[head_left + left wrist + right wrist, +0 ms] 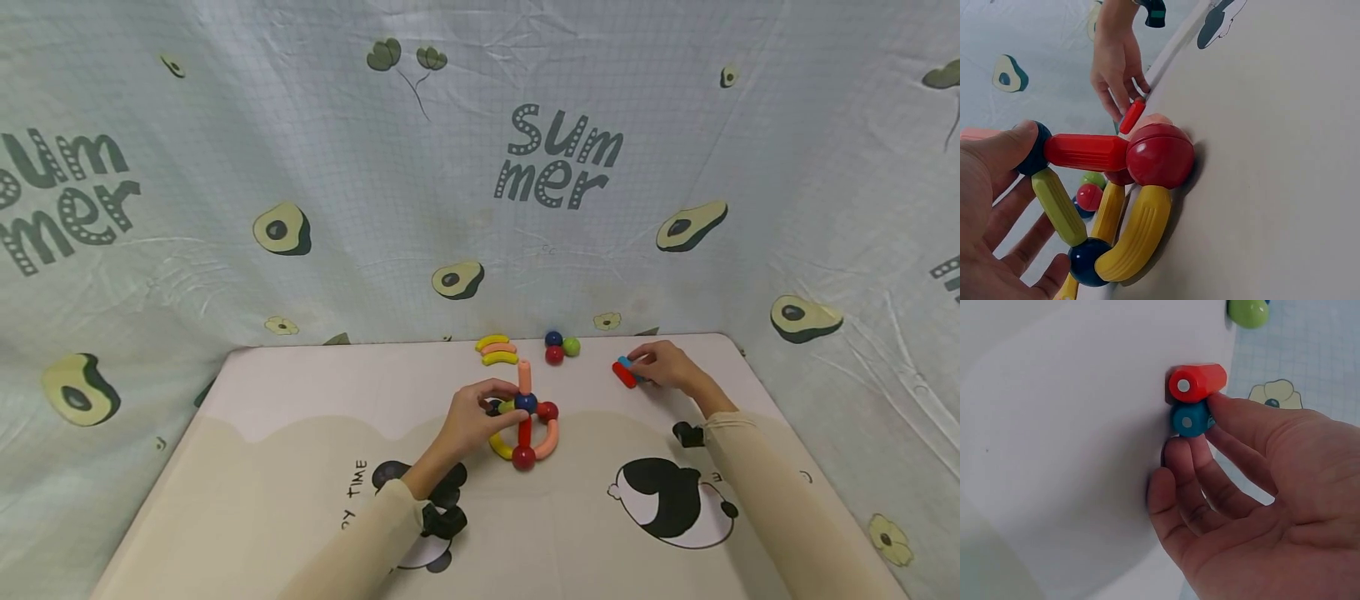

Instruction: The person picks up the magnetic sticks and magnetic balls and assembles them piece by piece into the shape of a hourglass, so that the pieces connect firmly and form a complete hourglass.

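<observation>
My left hand holds a magnetic ball-and-stick structure by its top dark blue ball, with thumb and fingers around that ball. From it a pink stick points up and a red stick runs down to a red ball. Curved yellow and pink sticks form the base. At the back right, my right hand pinches a blue stick between thumb and fingers. A loose red stick lies against the blue one.
Curved yellow and pink sticks lie at the table's back edge. Right of them sit a dark blue ball, a red ball and a green ball. A patterned cloth hangs behind the table.
</observation>
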Demonstrator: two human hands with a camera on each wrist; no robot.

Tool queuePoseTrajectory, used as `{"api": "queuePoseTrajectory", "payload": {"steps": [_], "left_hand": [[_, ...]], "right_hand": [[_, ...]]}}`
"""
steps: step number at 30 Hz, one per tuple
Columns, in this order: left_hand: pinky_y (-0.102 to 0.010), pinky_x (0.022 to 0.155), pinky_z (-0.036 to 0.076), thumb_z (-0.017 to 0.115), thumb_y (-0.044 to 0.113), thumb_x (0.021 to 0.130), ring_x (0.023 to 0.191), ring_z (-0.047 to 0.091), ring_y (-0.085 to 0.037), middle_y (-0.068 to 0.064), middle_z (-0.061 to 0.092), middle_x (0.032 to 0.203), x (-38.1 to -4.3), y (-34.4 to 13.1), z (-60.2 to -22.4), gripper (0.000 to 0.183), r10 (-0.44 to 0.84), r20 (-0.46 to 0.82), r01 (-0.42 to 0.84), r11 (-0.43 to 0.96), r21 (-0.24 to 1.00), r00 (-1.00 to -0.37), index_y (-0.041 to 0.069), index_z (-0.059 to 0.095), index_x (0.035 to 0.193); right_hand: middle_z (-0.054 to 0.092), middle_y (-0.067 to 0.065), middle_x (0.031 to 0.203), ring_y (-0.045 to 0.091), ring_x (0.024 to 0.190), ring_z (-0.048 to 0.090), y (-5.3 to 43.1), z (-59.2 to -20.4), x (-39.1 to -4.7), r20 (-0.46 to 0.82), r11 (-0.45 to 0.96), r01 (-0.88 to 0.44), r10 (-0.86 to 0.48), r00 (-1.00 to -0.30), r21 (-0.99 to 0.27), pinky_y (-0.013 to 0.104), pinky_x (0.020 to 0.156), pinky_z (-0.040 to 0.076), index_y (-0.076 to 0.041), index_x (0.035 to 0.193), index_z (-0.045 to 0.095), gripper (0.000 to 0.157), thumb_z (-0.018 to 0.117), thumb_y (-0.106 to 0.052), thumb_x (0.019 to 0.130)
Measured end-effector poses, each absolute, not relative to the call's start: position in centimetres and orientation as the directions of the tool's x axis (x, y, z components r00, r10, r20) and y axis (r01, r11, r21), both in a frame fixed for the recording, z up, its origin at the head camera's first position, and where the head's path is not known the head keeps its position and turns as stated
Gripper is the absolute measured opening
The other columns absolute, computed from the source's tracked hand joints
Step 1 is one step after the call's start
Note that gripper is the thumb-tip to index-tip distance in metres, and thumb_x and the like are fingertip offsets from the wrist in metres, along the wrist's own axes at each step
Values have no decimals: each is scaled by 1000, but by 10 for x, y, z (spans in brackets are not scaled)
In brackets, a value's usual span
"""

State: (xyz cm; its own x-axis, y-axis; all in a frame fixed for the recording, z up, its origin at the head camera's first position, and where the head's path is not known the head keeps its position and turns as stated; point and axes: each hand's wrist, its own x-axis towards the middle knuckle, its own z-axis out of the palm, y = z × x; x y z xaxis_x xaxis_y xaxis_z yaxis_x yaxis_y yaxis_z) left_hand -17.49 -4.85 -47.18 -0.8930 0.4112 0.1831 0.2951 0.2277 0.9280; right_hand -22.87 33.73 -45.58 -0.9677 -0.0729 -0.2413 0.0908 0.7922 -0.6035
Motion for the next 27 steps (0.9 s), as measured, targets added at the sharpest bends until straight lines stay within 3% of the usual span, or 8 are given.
{"api": "queuePoseTrajectory", "payload": {"steps": [5, 11, 16, 27], "left_hand": [[-52, 95, 50, 83, 23, 89, 111, 64, -25, -3, 75, 111, -171, -47, -472, 30, 387, 184, 286, 225, 932, -904, 11, 73, 115], [-49, 95, 51, 83, 23, 89, 110, 64, -24, -2, 75, 111, -168, -46, -473, 29, 369, 188, 289, 240, 927, -910, 11, 73, 114], [-49, 94, 51, 83, 22, 89, 110, 65, -24, -2, 75, 111, -168, -47, -474, 29, 370, 198, 296, 231, 927, -908, 10, 74, 114], [-51, 96, 50, 82, 22, 90, 110, 63, -24, -3, 75, 111, -169, -49, -473, 29, 383, 193, 293, 223, 930, -904, 10, 74, 115]], "right_hand": [[67, 17, 101, 18, 72, 59, 338, -455, -227, -253, 782, 104, -70, -965, -614, 30, 64, 52, 9, 128, 63, 37, 64, -13, 99], [67, 24, 112, 20, 78, 62, 341, -459, -226, -242, 766, 117, -52, -969, -632, 30, 69, 54, 10, 134, 59, 42, 63, -13, 99], [64, 20, 108, 22, 79, 62, 343, -463, -223, -208, 756, 105, -42, -977, -646, 31, 70, 55, 9, 135, 58, 42, 63, -12, 100], [67, 20, 117, 36, 106, 64, 328, -453, -200, -24, 716, -51, -95, -995, -696, 31, 78, 56, 3, 127, 63, 33, 69, -12, 98]]}}
